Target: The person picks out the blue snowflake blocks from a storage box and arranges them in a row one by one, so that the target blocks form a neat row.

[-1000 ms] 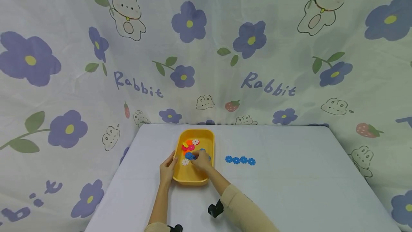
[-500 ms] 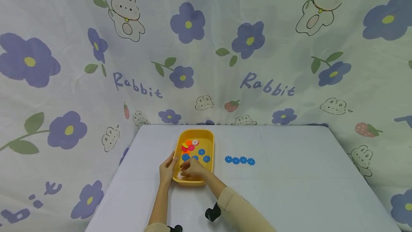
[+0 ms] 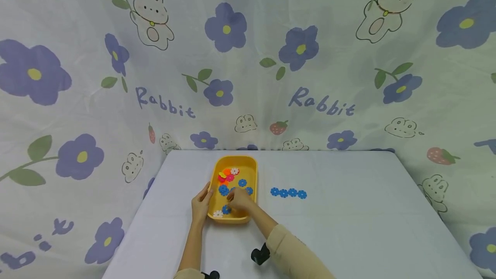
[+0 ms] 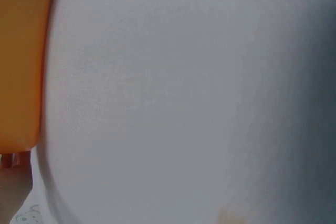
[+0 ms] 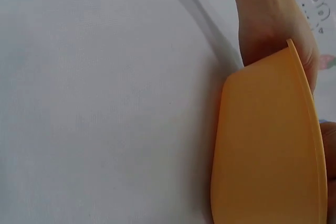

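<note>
My left hand (image 3: 201,205) holds the left side of a yellow plastic tray (image 3: 253,171), its thumb along the rim. Over the near half of the tray is my right hand (image 3: 241,199), fingers bent downward. A blue snowflake-shaped plastic piece (image 3: 226,209) shows right by its fingertips; I cannot tell if they pinch it. Beside that piece lies a white snowflake piece (image 3: 218,213) in the near left corner. Several other blue pieces (image 3: 242,182) lie mid-tray, one partly behind the right hand. In the right wrist view, the tray's outer wall (image 5: 268,145) hides most of both hands.
On the white table (image 3: 348,210), right of the tray, a row of several blue snowflake pieces (image 3: 288,193) lies edge to edge. Farther back inside the tray sits a cluster of red, pink, orange, yellow and white pieces (image 3: 227,175). A patterned curtain (image 3: 255,81) hangs behind the table.
My right hand has gone from the blue pieces mid-tray toward the near left corner, then slightly back right. The white piece has shifted to that near corner. My left hand stays on the tray.
</note>
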Demonstrator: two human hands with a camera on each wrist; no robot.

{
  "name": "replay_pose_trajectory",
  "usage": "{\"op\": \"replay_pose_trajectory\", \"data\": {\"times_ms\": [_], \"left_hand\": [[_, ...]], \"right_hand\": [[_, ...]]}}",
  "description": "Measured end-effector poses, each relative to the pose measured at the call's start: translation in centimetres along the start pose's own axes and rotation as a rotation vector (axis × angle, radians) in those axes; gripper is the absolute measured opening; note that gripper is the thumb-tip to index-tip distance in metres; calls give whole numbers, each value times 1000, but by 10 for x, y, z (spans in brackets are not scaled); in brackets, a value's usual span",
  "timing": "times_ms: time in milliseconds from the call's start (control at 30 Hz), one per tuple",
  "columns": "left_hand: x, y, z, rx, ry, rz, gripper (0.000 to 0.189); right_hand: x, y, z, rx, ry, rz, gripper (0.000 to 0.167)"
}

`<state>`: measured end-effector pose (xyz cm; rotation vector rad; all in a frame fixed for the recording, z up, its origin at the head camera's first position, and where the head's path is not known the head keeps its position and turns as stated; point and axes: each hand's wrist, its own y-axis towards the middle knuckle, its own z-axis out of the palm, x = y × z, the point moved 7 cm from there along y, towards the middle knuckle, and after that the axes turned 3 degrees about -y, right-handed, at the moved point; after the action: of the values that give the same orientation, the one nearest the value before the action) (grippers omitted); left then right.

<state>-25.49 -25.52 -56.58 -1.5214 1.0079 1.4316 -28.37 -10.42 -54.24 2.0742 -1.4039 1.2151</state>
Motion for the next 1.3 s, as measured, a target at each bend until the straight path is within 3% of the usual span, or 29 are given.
{"op": "replay_pose_trajectory", "data": {"times_ms": [67, 200, 300, 433, 667, 1000, 1133, 1300], "left_hand": [[-1, 0, 0, 4, -2, 7, 45], [-1, 1, 1, 8, -19, 16, 44], [-2, 1, 2, 8, -32, 22, 44], [-2, 2, 2, 1, -31, 26, 44], [-3, 2, 1, 14, -24, 14, 44], [-4, -1, 2, 21, -18, 37, 45], [-4, 0, 1, 12, -7, 46, 44], [-2, -1, 0, -1, -2, 7, 45]], "right_hand": [[0, -2, 9, 88, 3, 18, 21], [5, -5, 23, 204, -46, -31, 14], [11, -6, 30, 254, -100, -106, 12], [13, -5, 35, 283, -85, -159, 16], [8, -2, 33, 234, 21, -122, 13], [4, -2, 3, 78, 512, -74, 17], [1, -4, -15, 6, 593, -69, 23], [-4, -12, -34, -1, 623, -75, 28]]}}
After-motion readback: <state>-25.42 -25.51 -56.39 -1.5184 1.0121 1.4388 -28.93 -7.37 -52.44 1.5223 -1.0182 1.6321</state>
